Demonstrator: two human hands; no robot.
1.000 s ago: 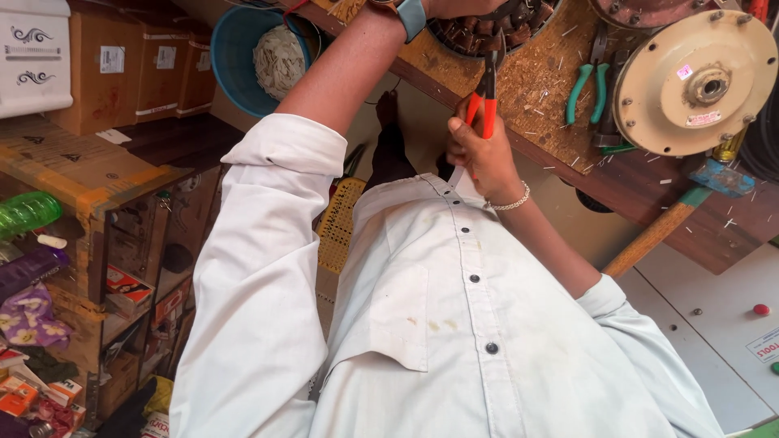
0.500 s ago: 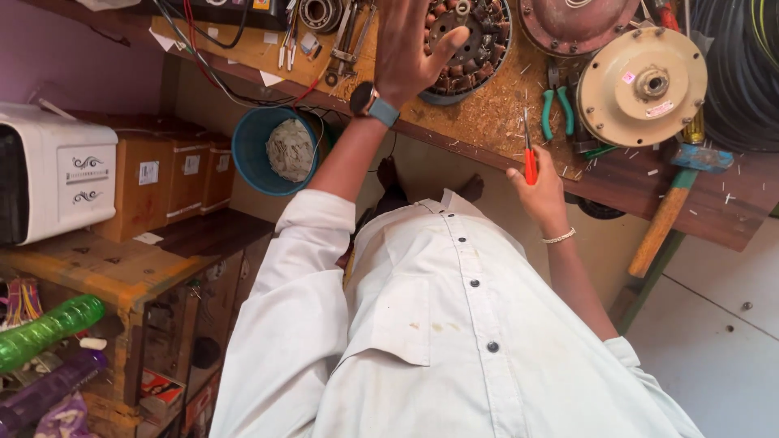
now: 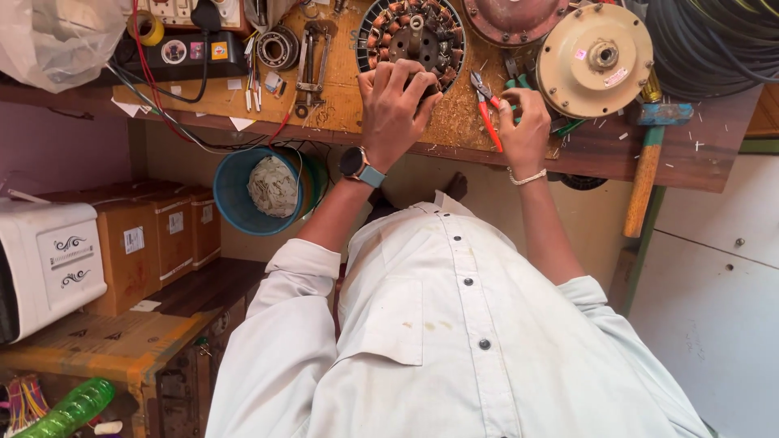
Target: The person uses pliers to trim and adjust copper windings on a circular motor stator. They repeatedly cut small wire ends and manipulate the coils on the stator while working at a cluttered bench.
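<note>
My left hand (image 3: pixel 395 97), with a watch on its wrist, grips the near rim of a round fan stator with copper windings (image 3: pixel 412 31) lying on the wooden workbench (image 3: pixel 341 109). My right hand (image 3: pixel 525 123), wearing a thin bracelet, is closed on the red-handled pliers (image 3: pixel 487 109), whose jaws point at the stator's right edge. Sawdust-like debris covers the bench between both hands. Green-handled pliers (image 3: pixel 513 81) lie just beyond my right hand.
A cream round motor cover (image 3: pixel 596 57) and a wooden-handled hammer (image 3: pixel 645 174) lie at right. A bearing (image 3: pixel 278 49), a metal puller (image 3: pixel 308 57) and a power strip (image 3: pixel 187 50) lie at left. A blue bucket (image 3: pixel 239 195) and cardboard boxes (image 3: pixel 162 235) stand below.
The view has swung up to the bench. My left hand came down from open fingers to gripping the stator. My right hand carried the red pliers up onto the bench beside it.
</note>
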